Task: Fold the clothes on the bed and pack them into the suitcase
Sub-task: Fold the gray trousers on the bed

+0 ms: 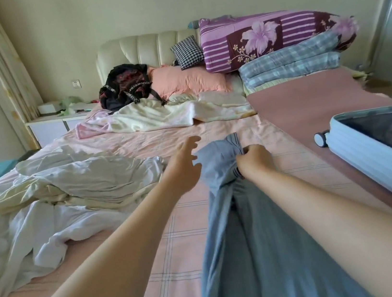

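- Head view shows your right hand (pixel 254 161) with its fingers curled tight round a bunched part of the grey-blue garment (pixel 253 241), back of the hand up
- Your left hand (pixel 185 167) is just left of that grip, fingers spread and slightly bent, holding nothing; whether its fingertips touch the cloth cannot be told from this angle
- From your right hand's grip the grey-blue garment runs back toward you between both forearms, long and creased on the pink checked sheet of the bed (pixel 175 239); a short flap of it stands up just beyond your right hand
- To the right of your right hand, well apart from it, the pale blue suitcase (pixel 378 165) lies open on the bed, dark lining showing, a wheel at the corner nearest your hands
- Left of your left hand and forearm lies an unfolded heap of white and cream clothes (pixel 69 186)
- Far beyond both hands, by the headboard, sit a black backpack (pixel 124 86) and a pink pillow (pixel 187 79); further right a purple floral quilt (pixel 267 37) lies on a blue checked blanket (pixel 291 65)
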Demonstrator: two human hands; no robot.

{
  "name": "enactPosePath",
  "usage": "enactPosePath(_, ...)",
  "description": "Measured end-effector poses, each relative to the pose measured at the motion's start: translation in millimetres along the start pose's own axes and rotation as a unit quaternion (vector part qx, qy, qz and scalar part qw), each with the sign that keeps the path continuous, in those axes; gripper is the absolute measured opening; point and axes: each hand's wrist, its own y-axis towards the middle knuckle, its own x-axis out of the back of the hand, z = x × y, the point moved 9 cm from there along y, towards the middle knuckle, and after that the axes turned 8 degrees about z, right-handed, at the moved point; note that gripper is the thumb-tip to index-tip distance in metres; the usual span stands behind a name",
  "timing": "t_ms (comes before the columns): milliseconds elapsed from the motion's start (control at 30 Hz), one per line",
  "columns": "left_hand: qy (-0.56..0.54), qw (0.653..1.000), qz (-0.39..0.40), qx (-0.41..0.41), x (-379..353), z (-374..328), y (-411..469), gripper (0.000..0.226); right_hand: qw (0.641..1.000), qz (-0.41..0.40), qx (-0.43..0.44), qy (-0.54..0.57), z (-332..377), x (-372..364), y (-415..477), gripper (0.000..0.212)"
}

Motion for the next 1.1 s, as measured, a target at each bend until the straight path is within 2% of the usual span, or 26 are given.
enactPosePath(67, 0.08, 0.996, 0.04, 0.005, -31, 1, 6, 0.05, 0.998, -0.005, -0.038, -0.04, -35, 24, 15, 0.017)
enactPosePath(133, 0.151, 0.981, 0.116, 0.02, -67, 8, 7, 0.05, 0.994, 0.03, -0.079, -0.065, -72, 31, 22, 0.021)
enactPosePath(200, 0.195, 0.96, 0.199, 0.04, -102, 19, 3, 0.055, 0.99, 0.091, -0.097, -0.054, -104, 22, 26, 0.028)
enactPosePath(267, 0.247, 0.939, 0.235, 0.052, -122, 26, 3, 0.055, 0.989, 0.114, -0.093, -0.029, -122, 13, 29, 0.027)
enactPosePath(367, 0.292, 0.927, 0.227, 0.06, -130, 28, 14, 0.054, 0.996, 0.071, -0.051, 0.006, -118, 14, 36, 0.028)
enactPosePath(467, 0.305, 0.922, 0.225, 0.08, -132, 37, 28, 0.058, 0.999, -0.027, -0.003, 0.036, -102, 37, 36, 0.032)
enactPosePath(500, 0.319, 0.913, 0.238, 0.093, -134, 43, 31, 0.06, 0.998, -0.053, 0.016, 0.011, -99, 45, 37, 0.034)
enactPosePath(567, 0.361, 0.888, 0.257, 0.122, -138, 56, 33, 0.06, 0.996, -0.034, 0.018, -0.083, -104, 44, 40, 0.039)
enactPosePath(667, 0.404, 0.886, 0.196, 0.118, -130, 55, 43, 0.052, 0.98, 0.009, -0.01, -0.198, -121, 36, 44, 0.051)
enactPosePath(767, 0.381, 0.917, 0.091, 0.072, -116, 43, 58, 0.041, 0.952, -0.036, 0.122, -0.277, -97, 30, 51, 0.071)
enactPosePath(867, 0.347, 0.937, 0.017, 0.025, -106, 41, 75, 0.032, 0.912, -0.016, 0.247, -0.326, -68, 16, 61, 0.066)
enactPosePath(900, 0.333, 0.942, 0.024, 0.026, -106, 46, 82, 0.032, 0.899, 0.003, 0.257, -0.355, -65, 9, 67, 0.065)
enactPosePath(967, 0.343, 0.935, 0.077, 0.048, -113, 59, 95, 0.034, 0.881, 0.039, 0.225, -0.414, -72, 0, 83, 0.06)
enactPosePath(1033, 0.399, 0.91, 0.097, 0.053, -115, 68, 102, 0.031, 0.884, 0.064, 0.174, -0.43, -83, -3, 94, 0.044)
enactPosePath(1100, 0.438, 0.896, 0.065, 0.038, -106, 69, 109, 0.03, 0.899, 0.047, 0.174, -0.399, -83, -1, 99, 0.036)
